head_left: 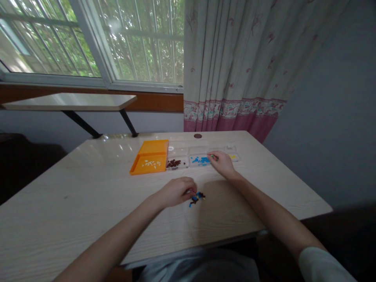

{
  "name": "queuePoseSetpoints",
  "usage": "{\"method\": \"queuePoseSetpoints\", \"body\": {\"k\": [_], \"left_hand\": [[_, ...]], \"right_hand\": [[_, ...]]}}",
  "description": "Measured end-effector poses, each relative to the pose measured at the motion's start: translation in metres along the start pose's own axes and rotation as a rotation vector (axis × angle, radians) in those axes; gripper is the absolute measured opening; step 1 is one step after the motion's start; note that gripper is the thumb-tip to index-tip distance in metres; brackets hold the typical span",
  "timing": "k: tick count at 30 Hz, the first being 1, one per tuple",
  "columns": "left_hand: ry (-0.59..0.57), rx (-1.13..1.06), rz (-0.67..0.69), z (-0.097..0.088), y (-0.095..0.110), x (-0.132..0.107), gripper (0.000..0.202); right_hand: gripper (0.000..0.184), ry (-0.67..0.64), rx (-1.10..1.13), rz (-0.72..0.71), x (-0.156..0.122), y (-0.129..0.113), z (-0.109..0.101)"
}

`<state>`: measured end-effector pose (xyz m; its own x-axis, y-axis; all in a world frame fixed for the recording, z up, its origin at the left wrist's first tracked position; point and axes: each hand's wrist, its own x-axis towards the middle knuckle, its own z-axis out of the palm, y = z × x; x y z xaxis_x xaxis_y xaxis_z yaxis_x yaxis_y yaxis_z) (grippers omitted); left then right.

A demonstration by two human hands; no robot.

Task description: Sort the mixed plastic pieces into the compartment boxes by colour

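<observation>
My left hand (179, 191) is low over the table, its fingers curled together beside a small pile of blue, dark brown and pale yellow pieces (196, 198). Whatever its fingertips hold, if anything, is hidden. Further away, my right hand (222, 163) reaches to the clear compartment boxes, fingers pinched at the right end of the blue pieces (201, 160). Small bits of green show at these fingertips; whether they are gripped or lie behind I cannot tell. Brown pieces (174, 163) fill the box to the left, and yellow pieces (233, 156) lie right of the hand.
An orange open case (138, 166) holding white pieces (151, 163) adjoins the clear boxes on the left. A raised shelf (73, 101) on black legs stands at the table's (102, 219) back left. A curtain (229, 78) and a barred window are behind.
</observation>
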<state>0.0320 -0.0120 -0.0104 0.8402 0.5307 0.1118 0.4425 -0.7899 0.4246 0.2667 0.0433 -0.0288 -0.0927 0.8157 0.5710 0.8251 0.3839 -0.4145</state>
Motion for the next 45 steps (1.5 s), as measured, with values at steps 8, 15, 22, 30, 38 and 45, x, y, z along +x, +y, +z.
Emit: {"method": "queuePoseSetpoints", "body": {"k": [8, 15, 22, 30, 38, 45], "left_hand": [[0.072, -0.102, -0.081, 0.001, -0.003, 0.003, 0.014], [0.094, -0.043, 0.015, 0.001, -0.007, 0.0, 0.022], [0.067, -0.016, 0.018, 0.002, -0.005, 0.001, 0.02], [0.377, -0.468, -0.286, 0.008, -0.019, 0.01, 0.025], [0.398, -0.746, -0.327, 0.013, -0.024, 0.014, 0.036], [0.594, -0.231, -0.171, -0.003, -0.005, 0.007, 0.017]], "right_hand": [[0.02, -0.066, 0.072, -0.126, -0.011, -0.022, -0.006], [0.02, -0.185, 0.091, -0.324, -0.023, -0.036, 0.003], [0.017, -0.284, 0.073, -0.324, -0.021, -0.033, -0.001], [0.023, -0.206, 0.133, -0.397, -0.025, -0.042, -0.001], [0.022, -0.099, 0.137, -0.537, -0.03, -0.054, -0.005], [0.022, -0.05, 0.19, -0.429, -0.03, -0.052, 0.0]]}}
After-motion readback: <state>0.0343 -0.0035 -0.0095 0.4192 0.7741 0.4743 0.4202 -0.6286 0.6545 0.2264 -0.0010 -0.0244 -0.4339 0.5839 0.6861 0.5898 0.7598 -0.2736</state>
